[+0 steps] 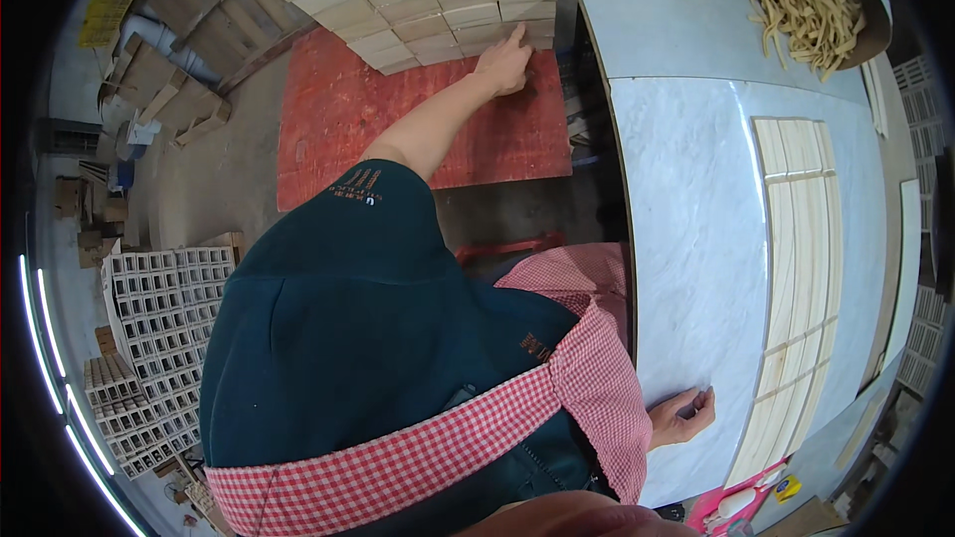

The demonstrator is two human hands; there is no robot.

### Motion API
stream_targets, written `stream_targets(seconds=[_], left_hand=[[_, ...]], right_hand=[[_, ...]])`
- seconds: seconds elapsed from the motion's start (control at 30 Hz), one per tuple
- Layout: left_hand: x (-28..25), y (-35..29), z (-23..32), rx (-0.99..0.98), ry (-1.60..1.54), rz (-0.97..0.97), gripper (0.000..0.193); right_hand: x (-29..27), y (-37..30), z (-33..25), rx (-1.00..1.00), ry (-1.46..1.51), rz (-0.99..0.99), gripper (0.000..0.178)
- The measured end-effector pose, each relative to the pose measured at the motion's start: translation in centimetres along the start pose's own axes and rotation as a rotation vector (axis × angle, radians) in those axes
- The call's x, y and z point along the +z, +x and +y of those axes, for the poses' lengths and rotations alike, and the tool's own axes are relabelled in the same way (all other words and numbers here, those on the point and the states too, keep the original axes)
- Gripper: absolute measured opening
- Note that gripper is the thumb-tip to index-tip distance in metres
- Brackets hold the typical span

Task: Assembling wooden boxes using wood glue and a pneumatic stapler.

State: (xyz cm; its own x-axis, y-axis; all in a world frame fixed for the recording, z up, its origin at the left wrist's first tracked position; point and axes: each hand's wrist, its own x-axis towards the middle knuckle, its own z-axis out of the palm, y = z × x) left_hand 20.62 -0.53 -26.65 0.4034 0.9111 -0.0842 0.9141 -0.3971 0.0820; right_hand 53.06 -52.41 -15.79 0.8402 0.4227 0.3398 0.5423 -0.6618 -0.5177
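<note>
My left hand (504, 64) reaches out to a stack of pale wooden blocks or bundles (438, 0), its index finger stretched against the lowest rows near the right corner. The stack stands on a red board (388, 119), and some of its faces shine. Nothing shows in that hand. On the grey-white marbled worktop (686, 209), my right hand (682, 418) lies with loosely curled fingers, and I see nothing in it. To its right are long pale wooden strips (798, 268) laid side by side, with tan bands across them.
A pile of tan bands (808, 5) spills from a round container at the far right. Racks of pale slatted frames (169, 328) stand at left. Cardboard boxes (164, 89) sit on the floor at far left. A white bottle (736, 504) lies near the worktop's near edge.
</note>
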Motion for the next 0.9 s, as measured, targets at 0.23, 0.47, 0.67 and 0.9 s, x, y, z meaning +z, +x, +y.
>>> stream_targets(seconds=[0.23,0.47,0.67,0.9], left_hand=[[-2.9,-1.1,1.1,-0.034,-0.052,0.114,0.047],[-5.4,-1.2,1.7,-0.029,-0.086,0.313,0.041],[-6.6,-1.3,1.2,-0.058,-0.128,0.347,0.036],[-8.8,-1.6,1.2,-0.04,-0.105,0.472,0.034]], right_hand=[[-0.2,-0.2,-0.2,-0.019,0.022,0.006,0.022],[-0.2,-0.4,0.5,-0.012,0.062,0.013,0.022],[-0.3,-0.4,0.2,-0.007,0.092,0.013,0.022],[-0.5,-0.4,0.1,0.0,0.109,0.0,0.023]])
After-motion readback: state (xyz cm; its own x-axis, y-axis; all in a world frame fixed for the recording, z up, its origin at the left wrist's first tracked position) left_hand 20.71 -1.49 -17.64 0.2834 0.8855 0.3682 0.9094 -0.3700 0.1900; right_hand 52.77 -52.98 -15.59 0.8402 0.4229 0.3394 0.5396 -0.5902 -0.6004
